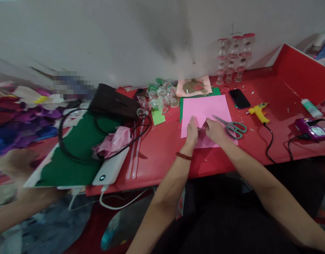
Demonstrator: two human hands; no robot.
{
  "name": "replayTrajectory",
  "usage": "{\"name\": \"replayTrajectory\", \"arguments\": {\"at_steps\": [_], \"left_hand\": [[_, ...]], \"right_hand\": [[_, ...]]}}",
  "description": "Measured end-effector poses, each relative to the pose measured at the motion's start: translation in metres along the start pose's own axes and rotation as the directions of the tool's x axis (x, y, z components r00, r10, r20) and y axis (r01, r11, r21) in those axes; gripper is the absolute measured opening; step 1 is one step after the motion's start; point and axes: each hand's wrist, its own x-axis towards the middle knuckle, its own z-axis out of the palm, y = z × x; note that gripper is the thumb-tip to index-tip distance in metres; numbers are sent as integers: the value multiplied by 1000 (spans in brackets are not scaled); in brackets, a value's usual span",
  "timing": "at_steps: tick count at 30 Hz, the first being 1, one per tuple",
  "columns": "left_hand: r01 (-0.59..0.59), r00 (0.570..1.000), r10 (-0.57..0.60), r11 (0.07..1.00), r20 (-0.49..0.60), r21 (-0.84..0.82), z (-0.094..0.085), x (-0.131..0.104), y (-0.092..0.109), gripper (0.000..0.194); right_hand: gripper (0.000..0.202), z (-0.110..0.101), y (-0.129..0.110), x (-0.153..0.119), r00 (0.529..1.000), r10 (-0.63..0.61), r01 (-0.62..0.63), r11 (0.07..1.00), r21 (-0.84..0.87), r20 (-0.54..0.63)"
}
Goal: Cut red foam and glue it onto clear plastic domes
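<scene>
A pink paper sheet [204, 109] lies on the red table [157, 155], over a green sheet [182, 100]. My left hand [192, 132] and my right hand [214, 129] meet at the sheet's near edge and pinch a small pink piece [202, 131] between their fingertips. A red bead bracelet [184, 156] circles my left wrist. Grey-green scissors [231, 126] rest on the pink sheet, just right of my right hand, untouched.
A black phone [239, 98], a yellow glue gun [258, 112] with its black cord, a glue bottle [311, 108] and a purple device [312, 128] sit to the right. Clear plastic cups [158, 98], a dark bag [112, 102], green card [75, 151] and a white power bank [112, 167] are on the left. Another person's arm [17, 208] is at bottom left.
</scene>
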Motion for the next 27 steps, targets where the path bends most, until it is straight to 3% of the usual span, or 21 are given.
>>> {"name": "replayTrajectory", "arguments": {"at_steps": [4, 6, 13, 20, 27], "left_hand": [[-67, 998, 68, 995, -13, 79, 2, -4, 0, 41], [-26, 999, 28, 997, -28, 69, 1, -3, 1, 41], [179, 983, -181, 983, -32, -43, -2, 0, 14, 33], [343, 937, -332, 933, 112, -106, -5, 2, 32, 23], [401, 908, -385, 913, 164, -76, -12, 5, 38, 23]], "right_hand": [[32, -1, -2, -2, 1000, 2, -2, 996, -84, 1], [30, -1, -2, -2, 1000, -5, 5, 998, -56, -6], [21, 6, 10, 10, 998, -54, 59, 946, 318, -25], [21, 19, 15, 16, 998, -64, 38, 666, 745, 6], [12, 6, 11, 12, 961, -97, -219, 305, 927, 259]]}}
